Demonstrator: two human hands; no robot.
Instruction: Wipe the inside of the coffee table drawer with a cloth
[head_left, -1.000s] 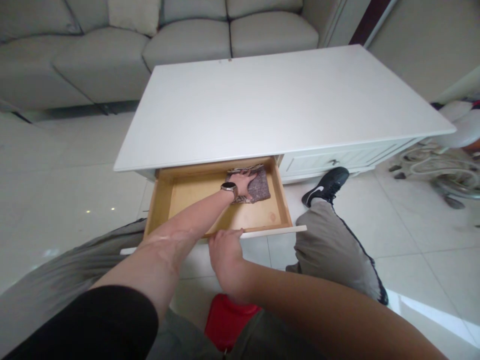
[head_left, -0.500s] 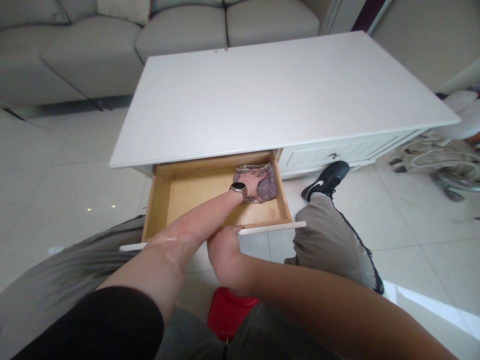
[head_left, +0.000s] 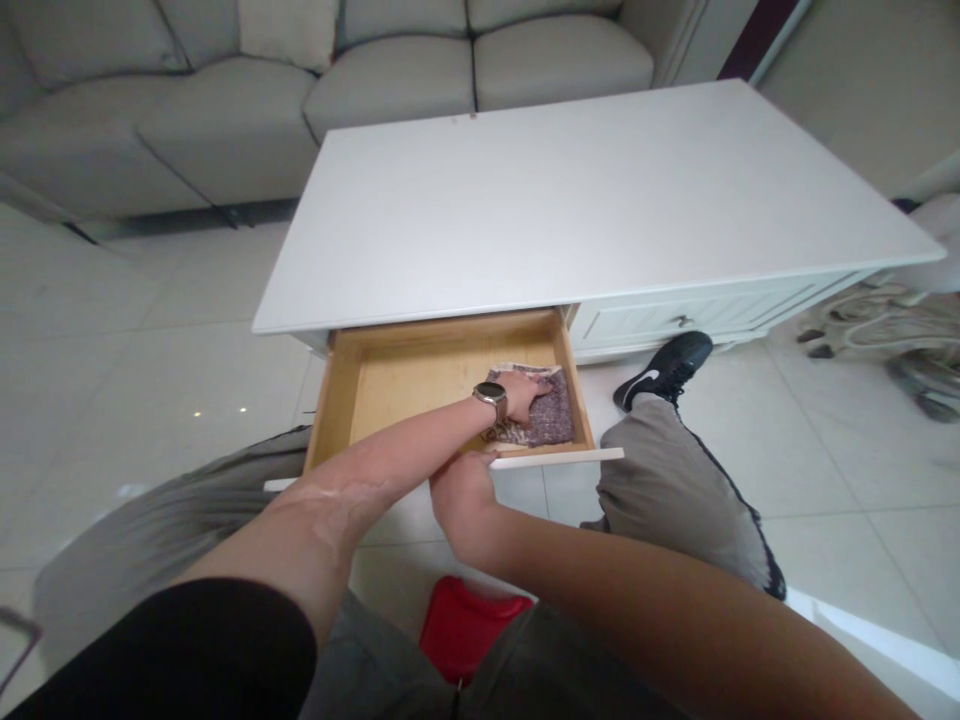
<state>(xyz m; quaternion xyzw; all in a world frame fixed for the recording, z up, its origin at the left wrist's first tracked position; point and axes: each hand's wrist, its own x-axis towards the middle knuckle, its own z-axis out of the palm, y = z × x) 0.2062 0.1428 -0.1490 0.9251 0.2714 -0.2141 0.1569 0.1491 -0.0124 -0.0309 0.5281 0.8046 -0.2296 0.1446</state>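
A wooden drawer (head_left: 420,365) with a white front stands pulled out of the white table. Inside it, at the right front corner, lies a folded purple-brown cloth (head_left: 553,418) with a patterned, paler edge. My left hand (head_left: 521,393), a watch on its wrist, presses onto the cloth, its fingers bunched on the fabric. My right hand (head_left: 463,490) grips the top edge of the drawer front, thumb over the rim; its other fingers are hidden. The left forearm crosses above the drawer front and covers part of it.
The white table (head_left: 570,200) extends behind the drawer, with a closed drawer (head_left: 682,310) to the right. A grey sofa (head_left: 397,75) stands beyond. My black shoe (head_left: 667,370) rests near the table's right side. A red stool (head_left: 469,630) is beneath me.
My left hand has moved the cloth toward the drawer's front right corner, and its spread fingers have drawn together. My right hand keeps its grip on the drawer front. The view has shifted slightly.
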